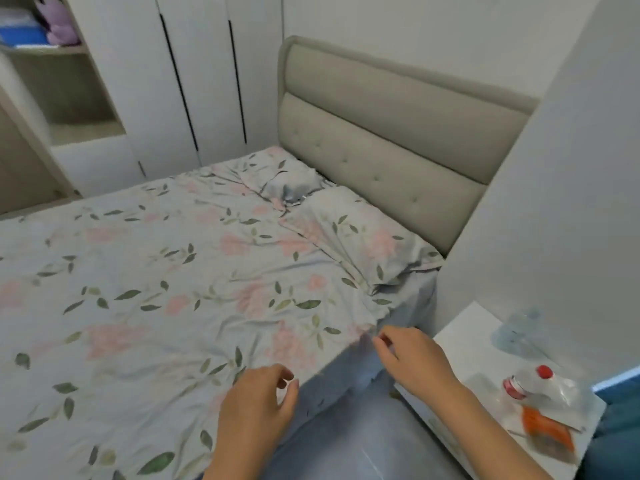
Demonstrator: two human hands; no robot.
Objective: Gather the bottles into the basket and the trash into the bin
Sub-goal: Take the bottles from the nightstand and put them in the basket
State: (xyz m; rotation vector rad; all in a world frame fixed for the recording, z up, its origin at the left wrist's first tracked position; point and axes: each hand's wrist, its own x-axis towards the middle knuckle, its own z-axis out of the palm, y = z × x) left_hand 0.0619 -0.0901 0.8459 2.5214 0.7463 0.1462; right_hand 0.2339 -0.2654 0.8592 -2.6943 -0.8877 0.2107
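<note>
On the white bedside table (460,344) at the lower right lies a crumpled clear bottle with a red cap (540,382). Beside it is an orange and clear wrapper (545,433). A pale blue clear bottle (519,332), blurred, sits farther back on the same table. A crumpled silvery-blue piece of trash (294,190) lies on the bed near the pillow. My left hand (258,407) hovers over the bed's near edge, fingers loosely curled, holding nothing. My right hand (412,356) hangs between bed and table, fingers loosely curled and empty. No basket or bin is in view.
A bed with a floral sheet (156,289) fills the left and middle, with a pillow (360,233) against a grey padded headboard (391,140). White wardrobe doors (194,81) and an open shelf (65,84) stand behind. A white wall panel (554,202) rises over the table.
</note>
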